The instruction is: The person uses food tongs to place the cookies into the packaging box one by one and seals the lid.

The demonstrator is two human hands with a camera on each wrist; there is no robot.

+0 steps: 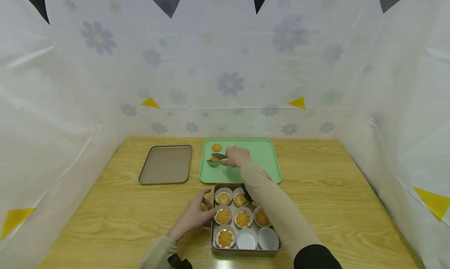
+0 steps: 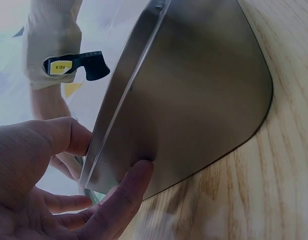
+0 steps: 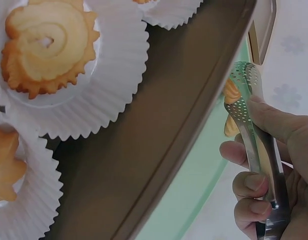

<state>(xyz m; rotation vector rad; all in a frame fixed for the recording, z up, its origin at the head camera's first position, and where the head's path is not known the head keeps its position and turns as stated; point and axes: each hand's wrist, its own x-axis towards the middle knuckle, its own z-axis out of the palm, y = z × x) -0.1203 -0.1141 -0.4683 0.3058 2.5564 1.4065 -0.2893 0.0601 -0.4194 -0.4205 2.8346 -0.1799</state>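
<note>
My right hand (image 1: 237,156) grips metal tongs (image 3: 264,165) over the green tray (image 1: 261,159). A swirled cookie (image 3: 232,92) sits between the perforated ends of the tongs. Another cookie (image 1: 216,147) lies near the tray's far left corner. My left hand (image 1: 194,213) holds the left side of a deep square baking pan (image 2: 194,90), thumb at the rim and a fingertip against the outer wall. Inside the pan, white paper cups hold cookies such as the star-shaped one (image 1: 225,238). Two front cups, a middle one (image 1: 247,239) and a right one (image 1: 268,238), are empty. My right forearm hides part of the pan's right side.
A shallow brown baking sheet (image 1: 166,164) lies left of the green tray. Everything stands on a wood-grain table (image 1: 337,191). White flower-printed sheeting (image 1: 230,58) hangs behind and at both sides.
</note>
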